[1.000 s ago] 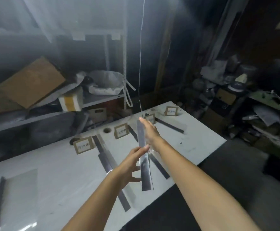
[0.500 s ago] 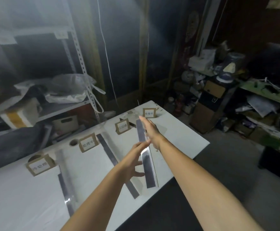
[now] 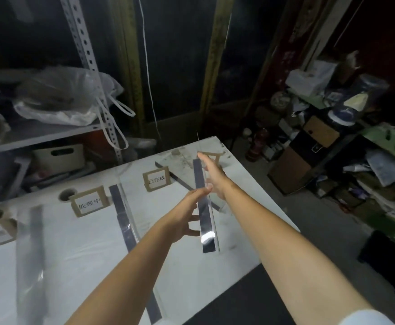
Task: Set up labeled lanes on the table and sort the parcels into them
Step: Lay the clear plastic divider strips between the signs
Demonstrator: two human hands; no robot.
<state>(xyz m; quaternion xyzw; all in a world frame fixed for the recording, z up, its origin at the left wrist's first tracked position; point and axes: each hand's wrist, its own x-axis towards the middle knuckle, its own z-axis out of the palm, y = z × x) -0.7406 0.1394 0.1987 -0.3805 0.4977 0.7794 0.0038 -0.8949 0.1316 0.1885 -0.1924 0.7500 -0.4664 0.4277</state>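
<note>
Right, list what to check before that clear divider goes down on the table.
1. Hold on the divider: the left hand touches one side with its fingers, and the right hand lies flat along the other: ok.
2. Landing spot: a dark strip lies slanted on the table beneath the divider: not ok.
3. Lane to its left is labelled: the 已完成 card stands there: ok.
4. Lane to its right is labelled: the card behind the right hand is mostly hidden: cannot tell.
5. The divider's near end is over the table, not past its edge: ok.
</note>
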